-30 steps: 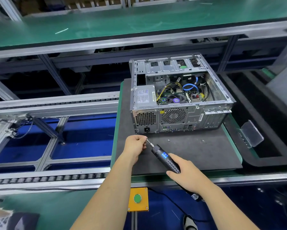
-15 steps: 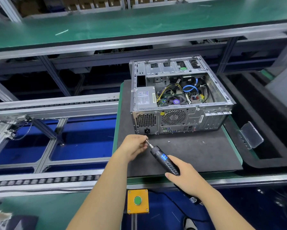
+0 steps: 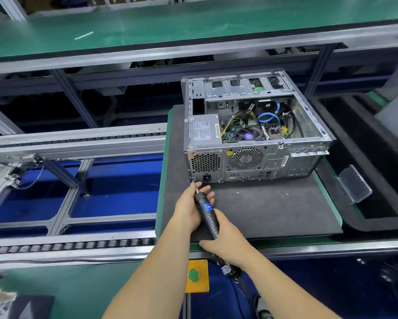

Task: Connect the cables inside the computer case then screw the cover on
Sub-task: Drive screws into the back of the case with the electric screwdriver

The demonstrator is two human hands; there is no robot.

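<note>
A computer case [image 3: 251,134] lies on its side on a dark mat [image 3: 274,210] atop the tabletop, its open side up, so the cables [image 3: 268,117] inside are exposed; no cover is visible. The right hand [image 3: 225,240] closes its grip around an electric screwdriver [image 3: 207,212], aiming its tip at the case's lower rear corner. The left hand [image 3: 190,208] cups the tool's front, fingers curled beside the bit, likely to steady it. A loose screw [image 3: 237,193] lies on the mat nearby.

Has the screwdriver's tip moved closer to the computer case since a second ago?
Yes. The electric screwdriver has swung up and forward, so its tip now sits at the lower left rear corner of the computer case.
</note>
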